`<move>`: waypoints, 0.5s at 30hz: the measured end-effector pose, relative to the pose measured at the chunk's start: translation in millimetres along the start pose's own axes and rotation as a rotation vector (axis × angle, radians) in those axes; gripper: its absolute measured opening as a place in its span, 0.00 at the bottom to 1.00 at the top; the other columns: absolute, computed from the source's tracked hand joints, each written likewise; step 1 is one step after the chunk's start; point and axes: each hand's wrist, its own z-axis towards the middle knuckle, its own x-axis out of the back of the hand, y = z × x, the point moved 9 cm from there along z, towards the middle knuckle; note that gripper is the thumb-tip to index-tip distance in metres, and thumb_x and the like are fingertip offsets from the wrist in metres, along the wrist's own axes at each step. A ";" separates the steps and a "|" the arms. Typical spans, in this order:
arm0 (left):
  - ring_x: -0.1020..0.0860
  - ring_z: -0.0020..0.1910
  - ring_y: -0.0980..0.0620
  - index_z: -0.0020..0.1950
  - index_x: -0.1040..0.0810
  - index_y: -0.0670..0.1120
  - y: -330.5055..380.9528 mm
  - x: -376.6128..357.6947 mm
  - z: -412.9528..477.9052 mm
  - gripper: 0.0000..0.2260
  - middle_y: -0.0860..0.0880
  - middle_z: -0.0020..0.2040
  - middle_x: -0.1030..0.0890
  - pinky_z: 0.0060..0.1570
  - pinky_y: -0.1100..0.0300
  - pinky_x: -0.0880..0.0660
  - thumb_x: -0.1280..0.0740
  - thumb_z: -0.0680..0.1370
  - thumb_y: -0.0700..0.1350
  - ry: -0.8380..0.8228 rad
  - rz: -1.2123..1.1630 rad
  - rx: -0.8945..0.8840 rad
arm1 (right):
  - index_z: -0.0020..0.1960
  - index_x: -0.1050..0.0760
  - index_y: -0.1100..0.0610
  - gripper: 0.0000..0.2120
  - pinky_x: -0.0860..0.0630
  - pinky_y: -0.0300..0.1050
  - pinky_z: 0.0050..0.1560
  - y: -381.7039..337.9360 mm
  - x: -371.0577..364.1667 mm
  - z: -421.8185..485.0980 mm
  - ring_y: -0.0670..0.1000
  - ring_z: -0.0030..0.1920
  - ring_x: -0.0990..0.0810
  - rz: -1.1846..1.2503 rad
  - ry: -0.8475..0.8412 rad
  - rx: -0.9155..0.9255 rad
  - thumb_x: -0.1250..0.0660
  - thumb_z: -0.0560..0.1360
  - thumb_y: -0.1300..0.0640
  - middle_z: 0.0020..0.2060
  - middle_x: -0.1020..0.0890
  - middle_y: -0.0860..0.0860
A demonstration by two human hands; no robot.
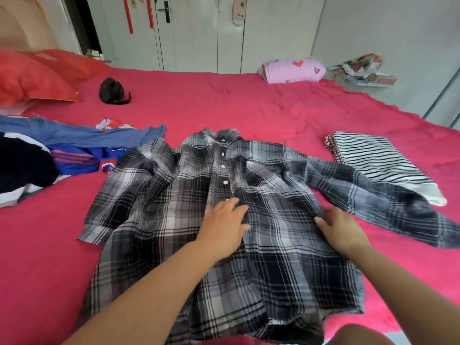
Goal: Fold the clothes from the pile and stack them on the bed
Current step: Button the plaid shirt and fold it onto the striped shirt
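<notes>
A black, grey and white plaid shirt (174,195) lies spread front-up on the red bed (249,105), collar away from me, buttons up the middle. My left hand (224,227) presses flat on the shirt's middle, fingers straight. At the shirt's right side, near the armpit seam, rests my right hand (341,230), its fingertips touching the cloth. The right sleeve stretches out over a folded black-and-white striped garment (373,160). The unfolded pile (49,155) of blue, black and white clothes sits at the left.
A red pillow (32,78) lies at the far left, a small black item (112,92) near it. A pink heart-print bundle (293,69) sits at the bed's far edge. White closet doors (199,33) stand behind the bed.
</notes>
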 end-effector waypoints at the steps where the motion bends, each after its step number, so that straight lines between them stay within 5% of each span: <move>1: 0.45 0.74 0.46 0.75 0.42 0.49 15.6 -4.4 9.4 0.22 0.48 0.76 0.45 0.71 0.48 0.41 0.44 0.81 0.51 -0.016 -0.018 -0.037 | 0.64 0.31 0.60 0.21 0.27 0.51 0.54 3.2 1.0 -1.5 0.60 0.56 0.22 0.010 -0.003 -0.001 0.36 0.75 0.49 0.55 0.20 0.61; 4: 0.40 0.71 0.45 0.74 0.39 0.47 55.5 -12.2 39.5 0.21 0.48 0.73 0.39 0.68 0.49 0.37 0.43 0.81 0.49 -0.031 -0.063 -0.114 | 0.62 0.31 0.61 0.23 0.29 0.47 0.51 14.8 6.7 -11.2 0.58 0.56 0.22 0.024 -0.048 -0.034 0.32 0.73 0.49 0.54 0.20 0.58; 7: 0.37 0.70 0.45 0.73 0.37 0.45 86.6 -18.5 71.0 0.20 0.45 0.71 0.34 0.68 0.50 0.36 0.42 0.81 0.48 -0.032 -0.112 -0.155 | 0.44 0.30 0.54 0.10 0.36 0.42 0.38 29.0 10.1 -20.6 0.53 0.44 0.23 0.035 -0.080 -0.030 0.32 0.73 0.50 0.40 0.22 0.51; 9: 0.35 0.69 0.44 0.72 0.36 0.45 103.9 -23.3 93.3 0.21 0.42 0.70 0.32 0.67 0.51 0.37 0.42 0.81 0.49 -0.036 -0.175 -0.138 | 0.38 0.32 0.50 0.10 0.40 0.42 0.35 37.4 16.1 -24.3 0.53 0.42 0.22 0.088 -0.041 -0.013 0.33 0.74 0.50 0.34 0.25 0.46; 12: 0.26 0.61 0.41 0.69 0.33 0.43 129.5 -29.2 124.4 0.22 0.39 0.62 0.25 0.55 0.55 0.30 0.41 0.80 0.54 -0.026 -0.278 -0.081 | 0.46 0.30 0.52 0.08 0.40 0.42 0.36 45.7 22.4 -27.0 0.54 0.48 0.21 0.148 0.033 0.002 0.34 0.74 0.48 0.37 0.24 0.46; 15: 0.28 0.63 0.41 0.69 0.33 0.41 143.3 -49.8 145.3 0.28 0.40 0.65 0.27 0.58 0.53 0.30 0.38 0.77 0.59 -0.095 -0.332 0.054 | 0.55 0.28 0.53 0.15 0.34 0.43 0.40 48.8 7.7 -33.8 0.53 0.51 0.21 0.129 -0.048 0.050 0.35 0.74 0.45 0.46 0.19 0.49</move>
